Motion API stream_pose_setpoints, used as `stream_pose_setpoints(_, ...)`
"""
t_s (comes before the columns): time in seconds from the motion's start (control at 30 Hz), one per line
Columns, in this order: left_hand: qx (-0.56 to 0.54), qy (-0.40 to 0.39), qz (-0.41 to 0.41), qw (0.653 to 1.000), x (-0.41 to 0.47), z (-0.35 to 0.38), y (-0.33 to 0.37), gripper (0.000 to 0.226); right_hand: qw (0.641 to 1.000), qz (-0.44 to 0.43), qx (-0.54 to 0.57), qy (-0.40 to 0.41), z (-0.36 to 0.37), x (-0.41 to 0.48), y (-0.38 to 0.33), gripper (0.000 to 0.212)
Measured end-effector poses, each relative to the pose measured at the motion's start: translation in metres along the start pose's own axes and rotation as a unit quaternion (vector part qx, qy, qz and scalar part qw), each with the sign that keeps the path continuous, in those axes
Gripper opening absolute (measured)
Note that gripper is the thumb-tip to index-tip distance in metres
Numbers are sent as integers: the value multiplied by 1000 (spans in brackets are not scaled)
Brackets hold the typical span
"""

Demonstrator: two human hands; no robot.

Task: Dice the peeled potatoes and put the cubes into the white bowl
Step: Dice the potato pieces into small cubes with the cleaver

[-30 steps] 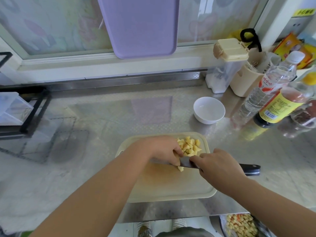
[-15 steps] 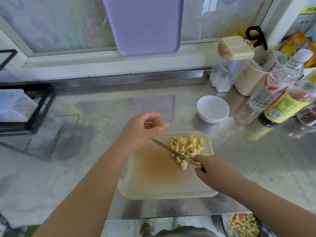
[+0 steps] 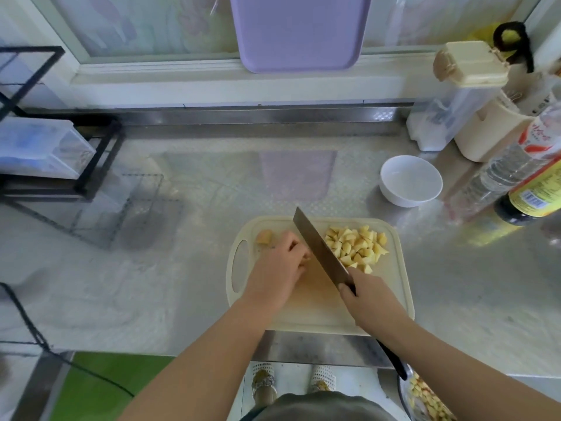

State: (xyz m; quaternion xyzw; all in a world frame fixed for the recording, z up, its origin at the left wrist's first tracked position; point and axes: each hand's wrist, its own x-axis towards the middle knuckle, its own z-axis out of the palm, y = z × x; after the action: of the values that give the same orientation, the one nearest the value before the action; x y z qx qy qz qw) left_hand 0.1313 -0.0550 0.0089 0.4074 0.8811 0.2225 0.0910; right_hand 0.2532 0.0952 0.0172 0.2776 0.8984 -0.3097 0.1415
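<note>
- Head view: the left hand, lifted a moment ago, is now curled on a pale potato piece on the beige plastic cutting board.
- The steel cleaver is gripped by the right hand.
- Yellow potato cubes remain heaped on the board; the round white bowl beyond is unfilled.

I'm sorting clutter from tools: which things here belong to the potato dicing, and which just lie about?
In use: knife, cutting board, potato cubes, potato piece, potato chunk, white bowl.
Lying about: purple tray, clear bottle, sauce bottle, lidded container, black rack.
</note>
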Motion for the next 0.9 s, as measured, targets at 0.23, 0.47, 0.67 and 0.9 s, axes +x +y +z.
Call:
stream_pose_setpoints(0.23, -3, -23, 39, 999, -35, 10, -18, 38, 1000, 4, -11, -9, -2, 1, 3, 17)
stream_pose_setpoints(0.47, -109, -21, -167, 980, -35, 9, -12, 40, 998, -14, -44, -30, -8, 0, -3, 16)
stream_pose_setpoints(0.67, -177, 34, -228, 957, -21, 18, 1, 32, 998, -33, -49, -16, -3, -3, -8, 18)
stream_pose_setpoints(0.9, -247, 63, -273, 928, -10, 19, 15, 22, 994, -68, -81, -10, -6, -16, -10, 17)
